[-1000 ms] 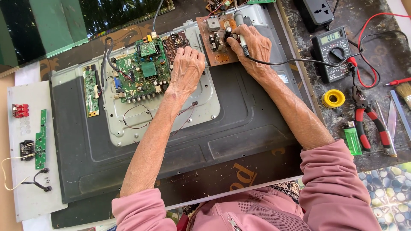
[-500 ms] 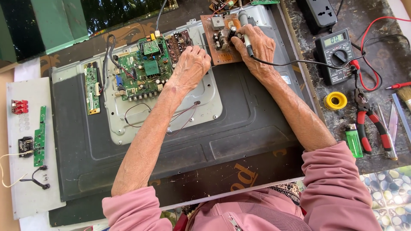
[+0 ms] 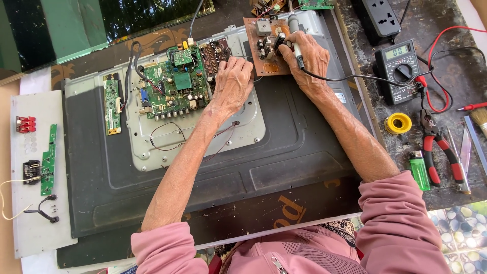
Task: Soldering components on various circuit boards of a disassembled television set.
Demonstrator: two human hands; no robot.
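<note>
Two hands logged: our left hand (image 3: 232, 83), fingers curled together, rests by the green circuit board (image 3: 175, 86); our right hand (image 3: 306, 56) pinches a black probe (image 3: 296, 38) over the brown board (image 3: 266, 45).

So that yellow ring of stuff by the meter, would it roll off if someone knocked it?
Probably not: the yellow spool lies flat on its side on the dark worktop, so a nudge would likely slide it. Stood on edge, its round shape might roll. It looks small, possibly heavy for its size if it is solder.
</note>
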